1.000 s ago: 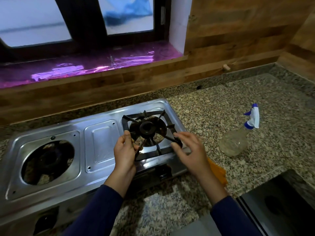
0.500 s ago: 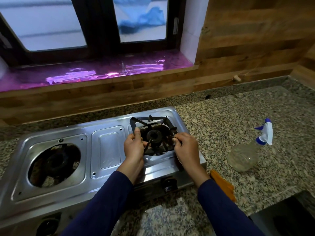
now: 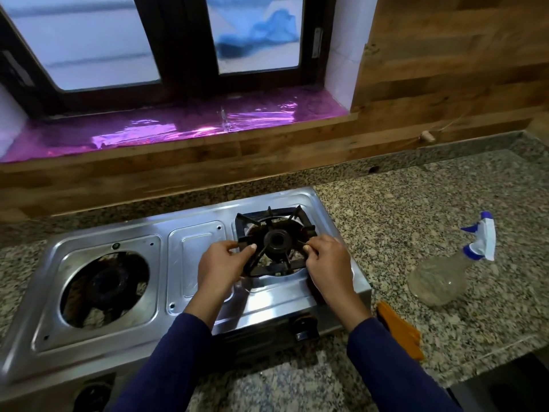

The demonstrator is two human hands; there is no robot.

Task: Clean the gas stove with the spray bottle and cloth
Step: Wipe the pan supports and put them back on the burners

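Observation:
A steel two-burner gas stove (image 3: 196, 263) sits on the granite counter. Its right burner carries a black pan-support grate (image 3: 274, 223). My left hand (image 3: 221, 266) grips the grate's left edge, thumb on a prong. My right hand (image 3: 328, 267) pinches the grate's right side. The grate's near edge looks tilted up off the stove top. The left burner (image 3: 104, 288) has no grate. A clear spray bottle (image 3: 439, 278) with a blue-and-white trigger lies on its side to the right. An orange cloth (image 3: 398, 328) lies by the stove's front right corner, partly behind my right arm.
The granite counter (image 3: 416, 203) stretches right of the stove to a wooden backsplash (image 3: 445, 84). A window with a purple-lined sill (image 3: 178, 129) runs behind. A dark sink edge (image 3: 505, 391) shows at the lower right. The stove knob (image 3: 303, 325) faces me.
Both hands closed onto the right grate's sides and its near edge has come up. The camera view shifted, so the stove sits a little higher in frame.

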